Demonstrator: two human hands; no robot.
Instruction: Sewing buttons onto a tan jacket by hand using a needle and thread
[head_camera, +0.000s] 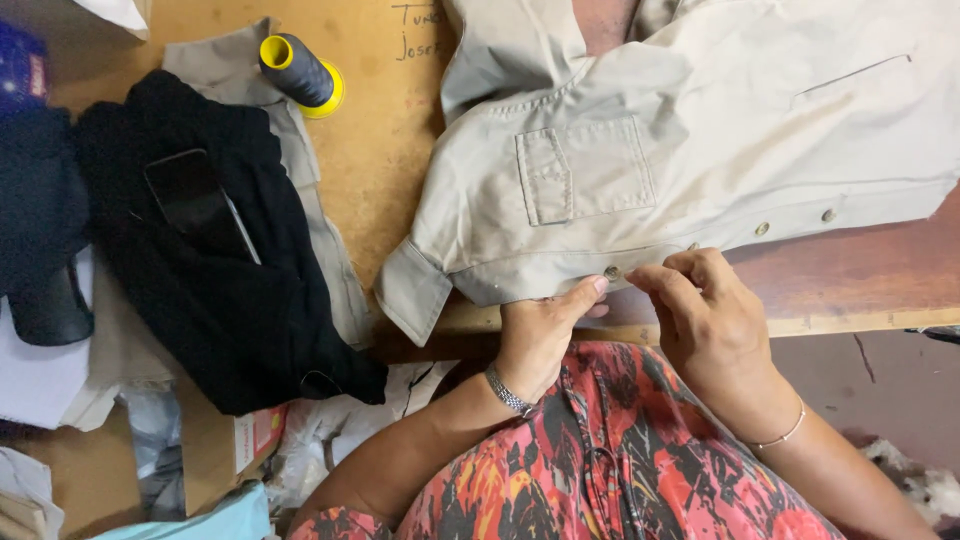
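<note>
Two hands pinch one beige shirt's (700, 150) hem: left hand (540, 335) and right hand (705, 320), fingers closed near one button (612, 272); one thread spool (300, 72) at eleven o'clock.

Left hand (538, 335) and right hand (705, 315) meet, fingers (665, 272) pinched together.

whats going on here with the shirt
A person at a wooden table has a beige shirt spread out and works at its front edge. The left hand pins the hem by a button, while the right hand pinches the fabric beside it. To the left lie a black cloth with a phone on it and a dark thread spool.
</note>
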